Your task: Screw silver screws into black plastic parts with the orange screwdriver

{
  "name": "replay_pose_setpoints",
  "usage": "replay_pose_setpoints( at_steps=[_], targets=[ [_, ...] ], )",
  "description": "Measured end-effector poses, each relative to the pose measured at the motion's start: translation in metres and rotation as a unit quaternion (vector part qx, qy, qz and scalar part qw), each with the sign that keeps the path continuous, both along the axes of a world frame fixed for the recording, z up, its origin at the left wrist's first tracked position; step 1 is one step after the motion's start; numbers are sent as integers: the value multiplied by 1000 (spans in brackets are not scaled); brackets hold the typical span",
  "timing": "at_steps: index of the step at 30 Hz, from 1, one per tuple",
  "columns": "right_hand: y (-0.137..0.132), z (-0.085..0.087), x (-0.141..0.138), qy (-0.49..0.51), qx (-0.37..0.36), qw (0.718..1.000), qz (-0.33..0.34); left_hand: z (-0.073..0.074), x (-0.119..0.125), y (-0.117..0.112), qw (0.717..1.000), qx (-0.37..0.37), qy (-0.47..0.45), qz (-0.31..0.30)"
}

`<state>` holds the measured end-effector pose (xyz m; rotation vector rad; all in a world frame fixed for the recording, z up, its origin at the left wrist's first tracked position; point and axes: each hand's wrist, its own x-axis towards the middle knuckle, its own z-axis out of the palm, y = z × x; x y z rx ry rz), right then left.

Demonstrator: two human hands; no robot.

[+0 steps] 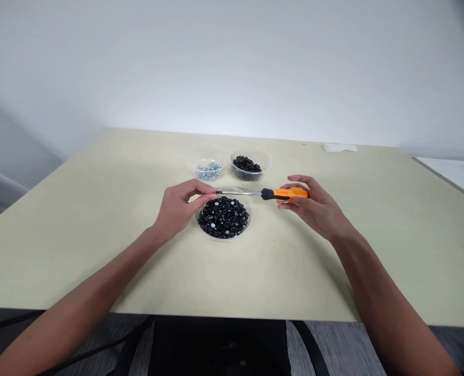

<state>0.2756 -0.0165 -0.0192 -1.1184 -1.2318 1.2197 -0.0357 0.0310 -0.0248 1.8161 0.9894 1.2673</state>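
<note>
My right fingers (308, 182) hold the screwdriver (267, 194) by its orange handle, and my left fingers (199, 187) pinch at its tip. It is over the bowl (223, 240) of black bits (224, 216), between the counter's (224, 282) left and right edges.

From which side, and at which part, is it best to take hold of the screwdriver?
The screwdriver is probably best gripped around its orange handle, coming from the right. The handle is the thickest part and lies at that end, in the right hand; the thin metal shaft points left, towards the left hand.
</note>
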Motion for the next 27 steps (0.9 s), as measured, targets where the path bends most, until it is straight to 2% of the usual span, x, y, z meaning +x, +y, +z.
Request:
replay_pose_setpoints(
  at_steps=[7, 13, 19, 24, 27],
  targets=[
    [2, -1, 4, -89, -16, 994, -68, 2, 1, -2, 1000, -6, 18, -6],
    [0, 0, 4, -54, 14, 998, -16, 1, 2, -3, 1000, -16, -22, -5],
    [2, -2, 4, -109, 10, 991, -72, 1, 4, -4, 999, -26, -26, -2],
    [1, -2, 5, -83, 29, 995, -42, 1, 5, -5, 1000, -12, -27, -6],
    [1, -3, 6, -91, 47, 993, -54, -1, 5, -4, 999, -17, -29, -16]
  ],
)
